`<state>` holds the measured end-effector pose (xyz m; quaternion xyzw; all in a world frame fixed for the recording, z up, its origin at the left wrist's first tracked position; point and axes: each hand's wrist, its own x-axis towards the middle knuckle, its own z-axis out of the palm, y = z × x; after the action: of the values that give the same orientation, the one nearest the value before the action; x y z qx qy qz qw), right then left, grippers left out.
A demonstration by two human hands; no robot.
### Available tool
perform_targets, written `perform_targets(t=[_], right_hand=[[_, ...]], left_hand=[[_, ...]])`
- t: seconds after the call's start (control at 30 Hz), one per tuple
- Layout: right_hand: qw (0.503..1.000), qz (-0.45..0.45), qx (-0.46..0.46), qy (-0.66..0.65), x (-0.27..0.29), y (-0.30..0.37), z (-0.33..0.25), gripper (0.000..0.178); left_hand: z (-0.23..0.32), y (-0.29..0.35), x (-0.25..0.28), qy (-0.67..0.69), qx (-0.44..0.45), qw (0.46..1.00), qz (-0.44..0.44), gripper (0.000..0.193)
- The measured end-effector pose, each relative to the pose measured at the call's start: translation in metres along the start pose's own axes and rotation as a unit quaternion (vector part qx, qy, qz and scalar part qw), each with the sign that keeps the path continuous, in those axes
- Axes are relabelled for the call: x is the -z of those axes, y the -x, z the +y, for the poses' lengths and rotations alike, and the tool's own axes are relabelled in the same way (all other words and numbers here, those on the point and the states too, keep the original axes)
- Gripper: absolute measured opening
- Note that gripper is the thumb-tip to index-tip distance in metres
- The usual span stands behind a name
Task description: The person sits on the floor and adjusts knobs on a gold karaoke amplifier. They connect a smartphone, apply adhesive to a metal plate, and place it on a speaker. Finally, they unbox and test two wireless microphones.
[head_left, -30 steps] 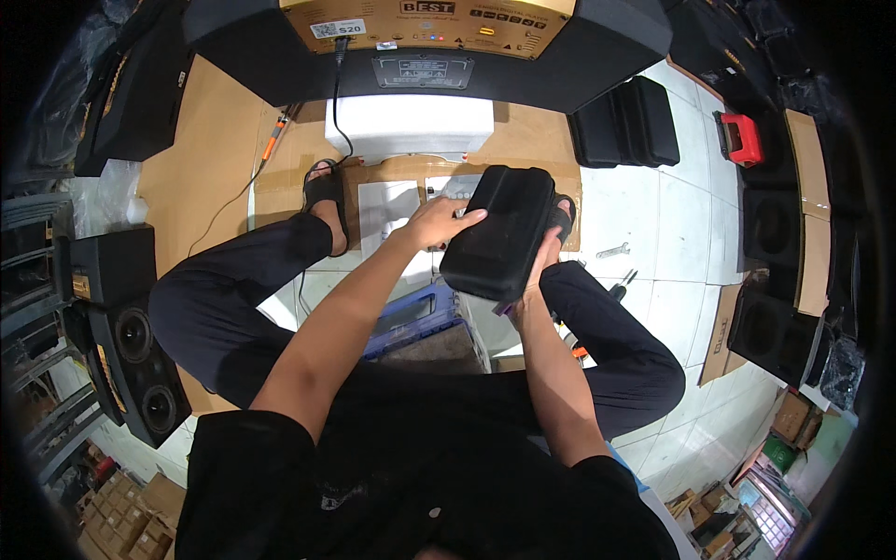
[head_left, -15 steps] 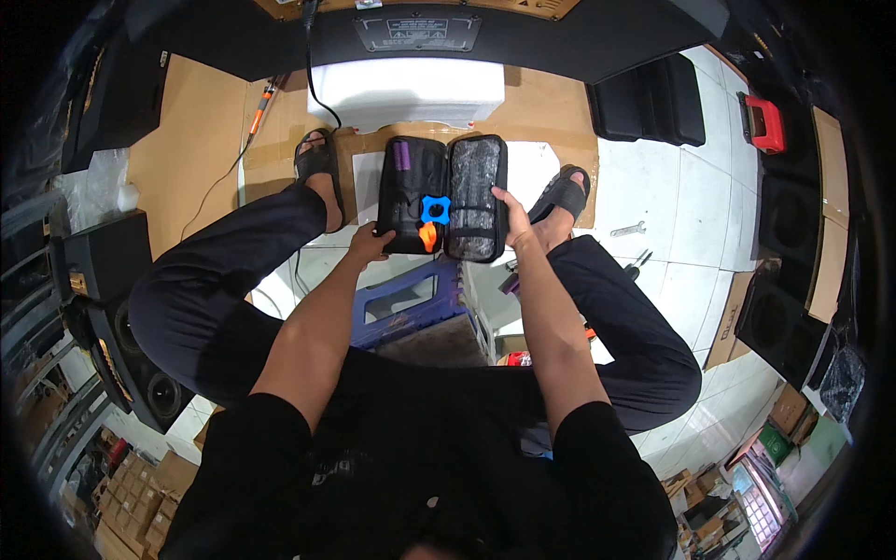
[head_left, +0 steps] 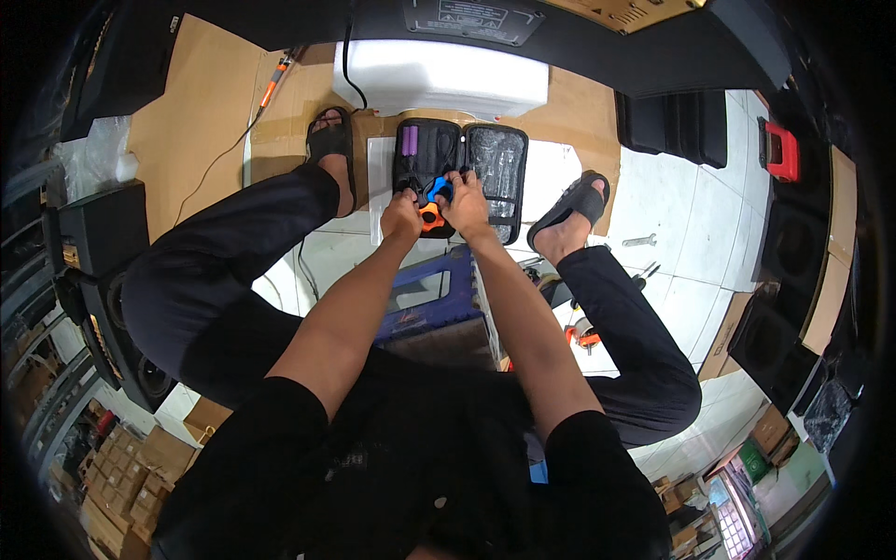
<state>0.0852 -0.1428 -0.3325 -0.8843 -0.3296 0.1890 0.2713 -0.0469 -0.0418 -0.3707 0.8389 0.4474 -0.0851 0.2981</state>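
A black soft case (head_left: pixel 513 233) lies open like a book in front of me, one half on each side. In its left half are purple cylinders (head_left: pixel 410 142) that look like battery cells, a blue lobed ring (head_left: pixel 439 189) and an orange lobed piece (head_left: pixel 430 217). The right half has a mesh pocket with clear wrapping visible in it. My right hand (head_left: pixel 465 203) reaches over the left half, its fingers curled onto the blue ring and partly covering it. My left hand (head_left: pixel 402 214) is closed at the left half's outer edge, beside the orange piece; what its fingertips pinch is hidden.
A blue plastic stool (head_left: pixel 429 297) stands just below the case. Beyond it are a white foam block (head_left: pixel 439 79) and a large black speaker cabinet (head_left: pixel 597 56). An orange-handled soldering iron (head_left: pixel 272 89) lies on cardboard at left. A wrench (head_left: pixel 639 241) rests on the tiles at right.
My right hand has left the case's right edge and moved left onto the blue ring. My left hand has shifted inward and curled. The whole view has shifted slightly.
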Motion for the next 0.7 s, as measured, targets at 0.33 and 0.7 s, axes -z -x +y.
perform_targets(t=[0.33,0.7], right_hand=[[0.974,-0.207,0.091,-0.011,0.017,0.022,0.014,0.028],[0.996,-0.049,0.059,-0.054,-0.001,0.04,0.007,0.028]], left_hand=[[0.011,-0.043,0.039,-0.035,-0.089,0.995,-0.001,0.058],[-0.011,-0.018,0.052,-0.058,-0.193,0.973,0.11,0.044]])
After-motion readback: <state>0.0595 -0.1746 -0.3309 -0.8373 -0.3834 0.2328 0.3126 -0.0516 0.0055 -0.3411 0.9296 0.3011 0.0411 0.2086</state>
